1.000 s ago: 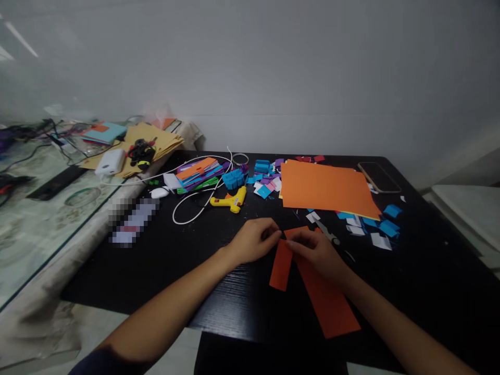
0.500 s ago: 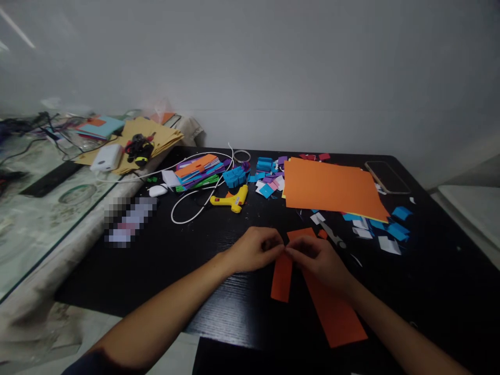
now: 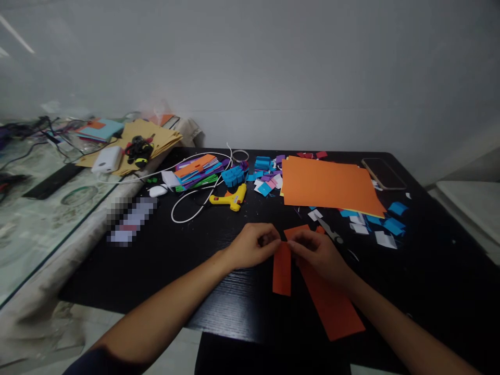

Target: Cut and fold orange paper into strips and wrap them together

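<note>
A narrow orange paper strip (image 3: 282, 273) is pinched at its far end between both hands. My left hand (image 3: 253, 245) grips its upper left corner with thumb and fingertips. From the other side, my right hand (image 3: 318, 255) holds the upper right corner, its fingers curled. Under my right hand and wrist lies a longer orange paper piece (image 3: 338, 312), partly covered. Just beyond the right hand are scissors (image 3: 330, 230), with a small orange scrap beside the blades.
Orange sheets (image 3: 328, 182) lie at the back right, near a phone (image 3: 384, 174) and blue and white scraps (image 3: 394, 226). A yellow glue gun (image 3: 231, 199), a white cable (image 3: 183, 221) and a pile of coloured paper (image 3: 199, 172) occupy the back left. Brown envelopes (image 3: 156, 136) stand farther left.
The paper strip hangs a little straighter, its near end shifted slightly. Both hands keep their pinch at its top. The whole view has shifted slightly.
</note>
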Demonstrator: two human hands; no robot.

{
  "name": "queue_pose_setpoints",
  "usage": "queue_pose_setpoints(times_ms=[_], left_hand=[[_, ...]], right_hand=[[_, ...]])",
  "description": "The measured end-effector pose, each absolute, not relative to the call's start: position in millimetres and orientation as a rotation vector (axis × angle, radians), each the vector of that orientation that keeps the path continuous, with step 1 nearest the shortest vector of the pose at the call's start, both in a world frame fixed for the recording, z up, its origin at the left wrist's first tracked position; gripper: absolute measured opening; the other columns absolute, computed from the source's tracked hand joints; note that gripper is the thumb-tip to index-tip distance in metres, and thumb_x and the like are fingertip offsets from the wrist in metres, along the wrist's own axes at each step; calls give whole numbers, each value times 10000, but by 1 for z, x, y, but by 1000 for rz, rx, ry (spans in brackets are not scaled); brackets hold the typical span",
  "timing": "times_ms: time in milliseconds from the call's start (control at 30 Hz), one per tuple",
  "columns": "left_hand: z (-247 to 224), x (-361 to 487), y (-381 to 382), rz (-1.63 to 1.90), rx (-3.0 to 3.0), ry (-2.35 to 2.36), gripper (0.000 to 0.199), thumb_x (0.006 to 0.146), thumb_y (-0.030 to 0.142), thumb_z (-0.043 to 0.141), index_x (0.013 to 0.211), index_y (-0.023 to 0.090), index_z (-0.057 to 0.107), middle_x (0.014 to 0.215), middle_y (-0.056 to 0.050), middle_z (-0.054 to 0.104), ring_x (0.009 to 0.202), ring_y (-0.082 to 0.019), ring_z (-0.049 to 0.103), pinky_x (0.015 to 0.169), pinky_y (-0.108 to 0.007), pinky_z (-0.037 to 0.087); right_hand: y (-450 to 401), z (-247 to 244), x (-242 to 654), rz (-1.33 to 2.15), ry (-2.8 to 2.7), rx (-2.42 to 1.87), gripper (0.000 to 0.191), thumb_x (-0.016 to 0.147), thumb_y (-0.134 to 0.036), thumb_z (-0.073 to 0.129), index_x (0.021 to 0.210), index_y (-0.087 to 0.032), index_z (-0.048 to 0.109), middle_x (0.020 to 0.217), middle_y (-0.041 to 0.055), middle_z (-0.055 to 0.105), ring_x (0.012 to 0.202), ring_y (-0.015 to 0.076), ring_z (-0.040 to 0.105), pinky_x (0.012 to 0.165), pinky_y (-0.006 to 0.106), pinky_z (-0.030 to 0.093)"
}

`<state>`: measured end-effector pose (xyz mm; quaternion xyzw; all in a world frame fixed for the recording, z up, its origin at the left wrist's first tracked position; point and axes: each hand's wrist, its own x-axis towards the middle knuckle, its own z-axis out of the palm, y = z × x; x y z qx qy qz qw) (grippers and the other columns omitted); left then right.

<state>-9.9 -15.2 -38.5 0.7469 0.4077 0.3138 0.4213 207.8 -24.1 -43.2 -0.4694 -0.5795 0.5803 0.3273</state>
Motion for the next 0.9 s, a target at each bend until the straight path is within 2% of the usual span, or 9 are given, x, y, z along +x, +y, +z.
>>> queue_pose_setpoints(times_ms=[333, 567, 900], left_hand=[[-40, -8, -14, 789, 1826, 1047, 185, 930, 320, 630, 867, 157, 691, 656, 40, 560, 590, -99, 478, 556, -222, 355], [-38, -12, -11, 811, 1798, 1067, 209, 933, 325, 615, 809, 160, 653, 646, 39, 539, 586, -102, 446, 551, -226, 328], [-42, -12, -10, 822, 1778, 1084, 249, 948, 362, 603, 805, 162, 645, 665, 31, 552, 607, -111, 473, 574, -232, 348]], right_hand=[[-22, -42, 209, 1534, -1495, -1232, 383, 816, -583, 779, 791, -208, 702, 696, 12, 684, 570, 161, 633, 574, 313, 529], [-22, -41, 208, 1487, -1474, -1229, 337, 842, -553, 757, 859, -217, 734, 802, 32, 733, 661, 173, 666, 637, 328, 562], [-21, -40, 209, 1581, -1403, -1175, 315, 803, -518, 801, 850, -214, 735, 773, 21, 725, 660, 170, 677, 649, 334, 583]])
